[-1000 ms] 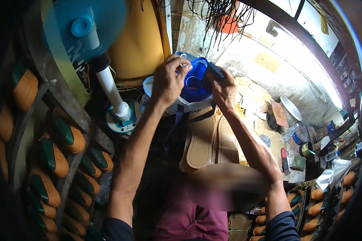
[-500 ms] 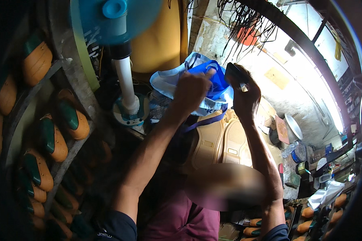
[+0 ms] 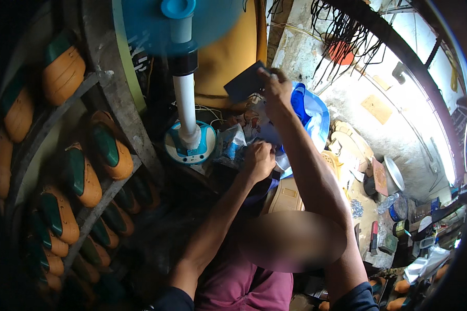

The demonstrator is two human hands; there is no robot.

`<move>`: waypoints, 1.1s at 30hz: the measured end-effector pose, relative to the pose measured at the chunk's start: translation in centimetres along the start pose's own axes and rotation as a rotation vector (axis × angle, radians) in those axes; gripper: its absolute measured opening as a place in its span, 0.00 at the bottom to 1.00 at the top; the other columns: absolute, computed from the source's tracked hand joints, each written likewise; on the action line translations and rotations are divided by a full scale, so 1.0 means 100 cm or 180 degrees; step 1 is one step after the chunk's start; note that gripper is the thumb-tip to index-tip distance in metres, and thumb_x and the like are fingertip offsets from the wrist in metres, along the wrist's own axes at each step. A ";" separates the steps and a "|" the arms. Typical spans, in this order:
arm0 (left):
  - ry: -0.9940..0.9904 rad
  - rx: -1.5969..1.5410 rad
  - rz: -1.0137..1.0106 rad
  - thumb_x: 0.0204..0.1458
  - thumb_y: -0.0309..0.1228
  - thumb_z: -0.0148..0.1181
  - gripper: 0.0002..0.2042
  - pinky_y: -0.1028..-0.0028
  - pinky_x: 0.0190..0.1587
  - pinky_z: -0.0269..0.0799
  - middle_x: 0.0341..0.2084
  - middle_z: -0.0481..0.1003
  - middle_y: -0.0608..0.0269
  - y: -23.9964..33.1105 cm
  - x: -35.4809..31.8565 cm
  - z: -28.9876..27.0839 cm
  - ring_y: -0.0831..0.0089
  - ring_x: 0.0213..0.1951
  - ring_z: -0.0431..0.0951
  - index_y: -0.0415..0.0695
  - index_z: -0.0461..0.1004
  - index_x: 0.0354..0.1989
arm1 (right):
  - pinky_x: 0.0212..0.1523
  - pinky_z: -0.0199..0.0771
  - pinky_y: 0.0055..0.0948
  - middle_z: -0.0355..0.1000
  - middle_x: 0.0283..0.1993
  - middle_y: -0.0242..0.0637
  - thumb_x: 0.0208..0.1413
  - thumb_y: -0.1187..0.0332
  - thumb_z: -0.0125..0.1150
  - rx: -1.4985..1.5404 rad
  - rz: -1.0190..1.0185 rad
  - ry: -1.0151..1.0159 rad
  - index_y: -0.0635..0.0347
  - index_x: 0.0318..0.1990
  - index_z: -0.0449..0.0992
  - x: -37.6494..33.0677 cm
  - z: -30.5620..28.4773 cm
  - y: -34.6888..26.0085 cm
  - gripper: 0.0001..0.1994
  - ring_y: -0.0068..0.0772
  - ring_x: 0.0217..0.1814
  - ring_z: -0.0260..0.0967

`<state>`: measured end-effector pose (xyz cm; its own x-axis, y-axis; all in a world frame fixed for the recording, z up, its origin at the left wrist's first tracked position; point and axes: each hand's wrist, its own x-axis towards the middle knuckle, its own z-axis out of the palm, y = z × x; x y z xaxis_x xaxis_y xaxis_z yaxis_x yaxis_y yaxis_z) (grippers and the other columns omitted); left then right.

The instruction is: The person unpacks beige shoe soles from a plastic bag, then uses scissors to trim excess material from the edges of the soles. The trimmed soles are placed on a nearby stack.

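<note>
The slab [image 3: 243, 83] has gone from the right edge of the bag [image 3: 315, 111] 1 second ago to its left, raised between the bag and the fan [image 3: 184, 103]. The right hand [image 3: 277, 88] pinches 1 end of it. Its long axis slants, the free end pointing left and slightly down. The left hand [image 3: 260, 159] has dropped from the bag's mouth to its near side, fingers curled; I cannot tell what they grip. The right forearm hides part of the bag; 1 blurred oval covers part of the soles [image 3: 285, 199].
</note>
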<state>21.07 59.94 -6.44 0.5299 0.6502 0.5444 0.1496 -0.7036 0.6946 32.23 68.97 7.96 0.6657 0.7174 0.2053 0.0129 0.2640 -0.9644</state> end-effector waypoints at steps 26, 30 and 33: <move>0.1653 0.0778 -0.0981 0.61 0.31 0.73 0.33 0.47 0.54 0.75 0.50 0.70 0.35 -0.061 0.019 -0.035 0.39 0.51 0.78 0.26 0.60 0.65 | 0.53 0.83 0.51 0.85 0.49 0.57 0.60 0.73 0.53 -0.4320 -0.0873 -0.2864 0.56 0.64 0.83 -0.017 -0.070 0.066 0.25 0.61 0.52 0.84; 0.2136 -0.0922 -0.0720 0.65 0.38 0.72 0.32 0.53 0.58 0.75 0.52 0.69 0.40 -0.063 -0.001 -0.019 0.51 0.54 0.77 0.30 0.59 0.64 | 0.53 0.86 0.52 0.84 0.46 0.60 0.55 0.73 0.61 -0.4365 -0.1828 -0.2379 0.58 0.53 0.86 0.004 -0.041 0.070 0.18 0.62 0.50 0.85; 0.2240 -0.0616 -0.0890 0.65 0.35 0.72 0.32 0.55 0.59 0.77 0.53 0.69 0.39 -0.061 -0.006 -0.015 0.51 0.55 0.78 0.31 0.57 0.66 | 0.54 0.86 0.52 0.84 0.45 0.62 0.53 0.70 0.65 -0.4000 -0.1454 -0.2056 0.62 0.47 0.88 0.015 -0.001 0.094 0.14 0.63 0.50 0.85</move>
<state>18.62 64.28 -10.28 -0.1696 0.8704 0.4622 0.0170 -0.4664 0.8844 33.44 72.47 -0.83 -0.0075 0.9720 0.2348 0.9692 0.0649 -0.2378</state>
